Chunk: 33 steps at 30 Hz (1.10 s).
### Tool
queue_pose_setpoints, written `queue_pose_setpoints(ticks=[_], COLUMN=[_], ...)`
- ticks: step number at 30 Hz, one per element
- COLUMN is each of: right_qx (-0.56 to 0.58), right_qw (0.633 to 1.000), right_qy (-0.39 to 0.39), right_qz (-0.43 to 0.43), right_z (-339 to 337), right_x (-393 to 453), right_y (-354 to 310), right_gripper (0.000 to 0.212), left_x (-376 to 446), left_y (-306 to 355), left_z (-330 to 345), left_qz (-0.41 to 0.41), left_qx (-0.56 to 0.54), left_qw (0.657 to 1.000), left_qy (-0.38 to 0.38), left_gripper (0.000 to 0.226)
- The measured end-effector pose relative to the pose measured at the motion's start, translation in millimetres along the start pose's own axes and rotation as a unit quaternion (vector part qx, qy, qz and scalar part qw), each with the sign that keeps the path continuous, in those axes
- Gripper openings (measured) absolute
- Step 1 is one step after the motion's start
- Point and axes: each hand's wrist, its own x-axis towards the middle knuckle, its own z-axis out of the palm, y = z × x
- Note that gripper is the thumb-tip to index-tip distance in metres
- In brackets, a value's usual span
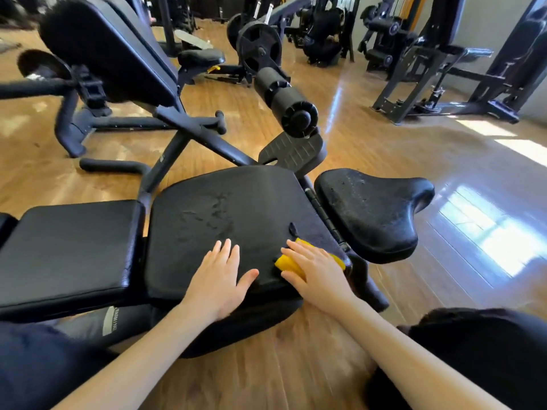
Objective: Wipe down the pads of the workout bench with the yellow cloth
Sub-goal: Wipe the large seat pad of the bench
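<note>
- The yellow cloth (pixel 296 263) lies folded on the near right corner of the bench's (pixel 68 247) middle pad (pixel 231 214), its long axis running left to right, slightly tilted toward the far right.
- The right hand (pixel 316 273) presses flat on the cloth, fingers (pixel 299 250) straight and spread, pointing away to the left.
- The left hand (pixel 220 279) rests flat on the same pad just beside it, fingers extended, holding nothing.
- A saddle-shaped pad (pixel 376 208) sits to the right, speckled with droplets.
</note>
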Motion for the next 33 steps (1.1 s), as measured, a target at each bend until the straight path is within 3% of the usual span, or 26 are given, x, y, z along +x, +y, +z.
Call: queue_pose_setpoints(ticks=[6,10,14,17,21,25,28,33], right_qx=[0.057,0.107,0.133,0.087,0.118,0.159,0.174,0.143], right_qw=[0.986,0.982,0.984,0.987,0.974,0.963,0.966,0.978], right_qy=[-0.080,-0.119,-0.100,-0.086,-0.078,-0.095,-0.100,-0.060], right_qz=[-0.137,-0.104,-0.064,-0.106,-0.177,-0.196,-0.160,-0.140], right_z=[-9.7,-11.7,-7.2,-4.8,-10.5,-10.2,-6.5,-5.0], right_x=[11.5,76.0,118.6,98.3,57.0,52.6,78.9,70.8], right_y=[38.6,72.3,88.6,87.4,88.0,102.2,104.7,95.6], right_gripper=[0.064,0.043,0.046,0.060,0.068,0.057,0.043,0.046], left_x=[18.6,49.0,75.8,77.2,78.2,77.1,75.8,73.1], left_y=[13.0,31.3,57.8,66.4,65.0,68.5,69.9,75.7], left_z=[-3.8,-4.1,2.8,9.3,11.4,12.4,10.4,7.3], left_qz=[-0.062,-0.109,-0.164,-0.187,-0.192,-0.195,-0.202,-0.206], left_qx=[-0.043,-0.060,-0.053,-0.031,-0.034,-0.028,-0.027,-0.043], left_qw=[0.997,0.992,0.985,0.981,0.979,0.979,0.977,0.974], left_qy=[0.000,0.004,0.022,0.052,0.061,0.057,0.065,0.082], left_gripper=[0.069,0.070,0.072,0.073,0.073,0.073,0.073,0.071])
